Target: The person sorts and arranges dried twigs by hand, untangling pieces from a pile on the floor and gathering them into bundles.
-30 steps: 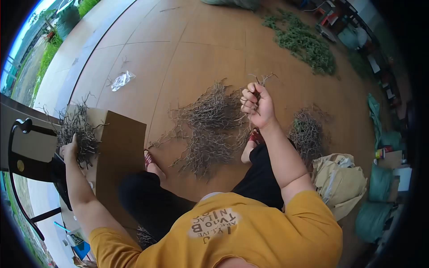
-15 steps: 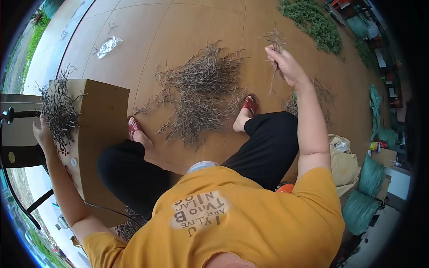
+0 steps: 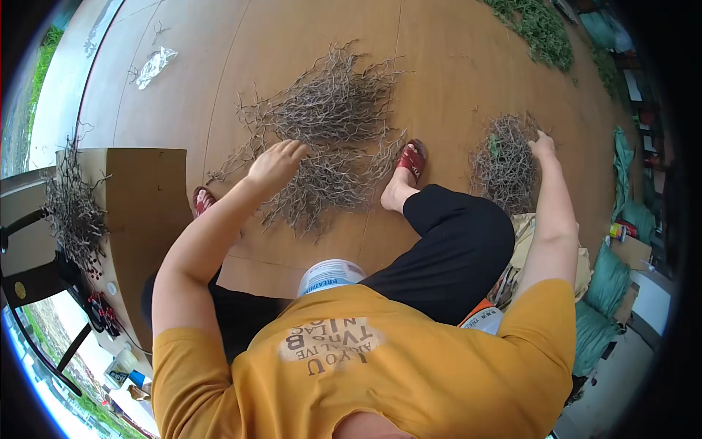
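1. at the far left, a black chair [image 3: 45, 280] is standing just beside the table [image 3: 150, 212].
2. a tangled bundle of twigs [image 3: 77, 212] is resting on the table, with its thin ends sticking up and outward.
3. further up, a crumpled shiny wrapper [image 3: 156, 67] is lying on the brown floor [image 3: 439, 80].
4. the left hand [image 3: 278, 164] is reaching across to the lower left part of the middle pile of twigs [image 3: 329, 106]; its fingers are lying close together and bending gently, back of the hand upward. the palm is facing away, so i cannot tell whether it is touching or holding any twigs.
5. the middle pile of twigs is spreading over the floor between two feet in red sandals [image 3: 414, 157].
6. a white tub [image 3: 330, 276] is showing between the person's legs, near the yellow shirt [image 3: 409, 351].
7. the right pile of twigs [image 3: 504, 164] is sitting on the floor, with a small green bit showing in it.
8. the right hand [image 3: 543, 145] is reaching to that pile's right edge; its fingers are partly hiding, so i cannot tell how wide they are or what they are holding.
9. above, green plants [image 3: 541, 36] are lying in a heap.
10. at the far right, green bundles [image 3: 608, 274] are standing near the wall side.
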A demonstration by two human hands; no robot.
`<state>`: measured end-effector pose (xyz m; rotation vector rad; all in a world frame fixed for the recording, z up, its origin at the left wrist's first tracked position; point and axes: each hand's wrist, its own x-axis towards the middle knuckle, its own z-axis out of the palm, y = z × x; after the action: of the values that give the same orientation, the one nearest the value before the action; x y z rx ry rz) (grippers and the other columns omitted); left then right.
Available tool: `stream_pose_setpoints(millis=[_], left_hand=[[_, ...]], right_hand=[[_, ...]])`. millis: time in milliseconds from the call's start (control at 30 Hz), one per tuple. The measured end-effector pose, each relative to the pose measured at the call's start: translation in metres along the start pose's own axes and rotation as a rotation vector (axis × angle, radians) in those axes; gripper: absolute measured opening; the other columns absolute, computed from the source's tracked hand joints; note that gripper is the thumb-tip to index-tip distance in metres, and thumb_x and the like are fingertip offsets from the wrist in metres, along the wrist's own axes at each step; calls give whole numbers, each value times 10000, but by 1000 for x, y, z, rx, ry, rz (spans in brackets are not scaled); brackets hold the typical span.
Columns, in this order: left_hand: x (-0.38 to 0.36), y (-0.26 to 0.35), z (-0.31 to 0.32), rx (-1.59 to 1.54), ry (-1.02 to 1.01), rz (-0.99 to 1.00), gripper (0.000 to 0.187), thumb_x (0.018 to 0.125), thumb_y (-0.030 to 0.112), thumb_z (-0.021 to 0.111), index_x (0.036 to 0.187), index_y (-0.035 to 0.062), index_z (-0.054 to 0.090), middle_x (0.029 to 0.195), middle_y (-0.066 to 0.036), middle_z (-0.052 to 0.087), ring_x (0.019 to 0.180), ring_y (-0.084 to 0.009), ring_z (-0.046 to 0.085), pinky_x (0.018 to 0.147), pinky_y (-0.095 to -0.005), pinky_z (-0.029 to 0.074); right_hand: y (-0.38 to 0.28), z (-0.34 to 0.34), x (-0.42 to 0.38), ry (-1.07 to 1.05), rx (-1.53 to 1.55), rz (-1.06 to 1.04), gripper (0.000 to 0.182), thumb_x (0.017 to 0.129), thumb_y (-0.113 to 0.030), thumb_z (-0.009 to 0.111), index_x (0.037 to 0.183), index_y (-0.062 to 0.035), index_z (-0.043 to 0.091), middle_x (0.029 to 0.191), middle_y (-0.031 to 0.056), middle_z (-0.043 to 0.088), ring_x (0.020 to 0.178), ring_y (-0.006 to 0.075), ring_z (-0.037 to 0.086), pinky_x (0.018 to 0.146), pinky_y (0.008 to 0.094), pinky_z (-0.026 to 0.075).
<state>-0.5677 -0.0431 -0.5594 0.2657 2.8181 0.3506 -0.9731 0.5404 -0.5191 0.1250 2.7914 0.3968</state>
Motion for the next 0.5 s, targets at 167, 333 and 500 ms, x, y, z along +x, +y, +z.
stream_pose_setpoints(millis=[167,333,500], left_hand=[[77,9,135,518,-102,-72,497,884,216,473,1355,80,390,1336,-147,465,1274,-285,408,1126,-475,181],[72,-6,130,415,-493,-20,246,865,224,511,1048,119,638,1092,-89,610,1039,-267,566,989,-456,339],[-5,-21,-19,86,1,-2,182,846,201,578,973,87,645,939,-63,644,880,-266,615,799,-397,462]], right_hand=[[-127,14,-99,105,264,-412,425,867,-297,584,1237,-92,539,1233,163,550,1135,301,537,948,392,436],[-186,8,-154,28,320,-704,352,872,-289,584,1166,-95,595,1191,125,591,1119,290,550,951,389,432],[-187,-20,-151,-83,952,-644,306,903,-211,579,1140,-18,595,1083,113,643,1035,191,592,909,303,447]])
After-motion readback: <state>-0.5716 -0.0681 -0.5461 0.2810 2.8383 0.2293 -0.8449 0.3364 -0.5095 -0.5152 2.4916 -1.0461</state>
